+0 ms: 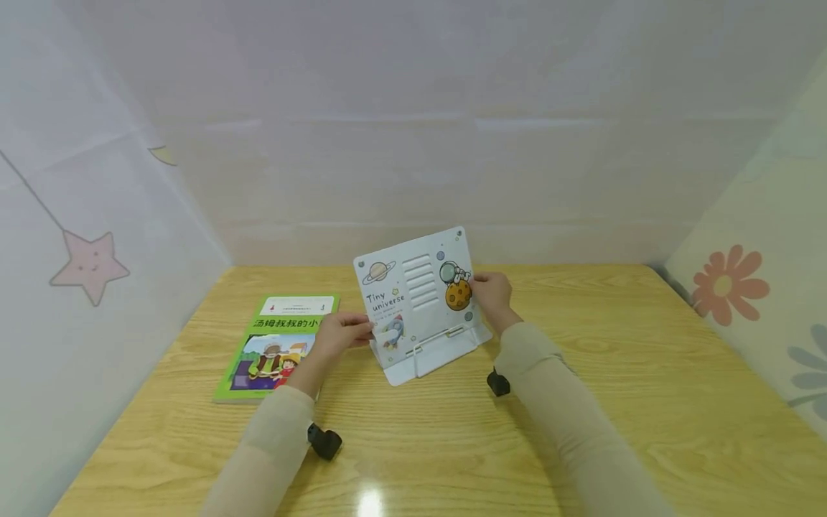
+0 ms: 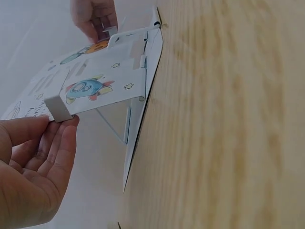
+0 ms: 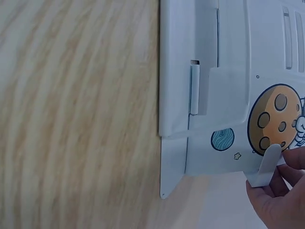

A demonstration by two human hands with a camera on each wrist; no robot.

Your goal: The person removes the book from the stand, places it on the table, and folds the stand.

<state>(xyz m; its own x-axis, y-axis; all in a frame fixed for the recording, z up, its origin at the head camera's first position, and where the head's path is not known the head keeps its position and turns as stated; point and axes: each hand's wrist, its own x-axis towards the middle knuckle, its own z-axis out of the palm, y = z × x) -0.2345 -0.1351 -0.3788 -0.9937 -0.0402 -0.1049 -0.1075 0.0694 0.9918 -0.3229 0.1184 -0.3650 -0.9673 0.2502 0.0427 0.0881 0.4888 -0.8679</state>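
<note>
Pinching white bookstand (image 1: 423, 319) by left edge with left hand (image 1: 341, 334) | gripping right edge with right hand (image 1: 494, 296) | tilted upright on surface (image 1: 413, 445), near green book (image 1: 268, 352)

From my head feed I can read "Tiny universe" in dark letters on the stand (image 1: 423, 296), with smaller lines under it too fine for me to make out. Left of the stand, the book (image 1: 266, 352) gives me the title 汤姆叔叔的小 in dark characters, its end covered from my view; the tiny print on the white band (image 1: 298, 306) above that title I can't read.
</note>
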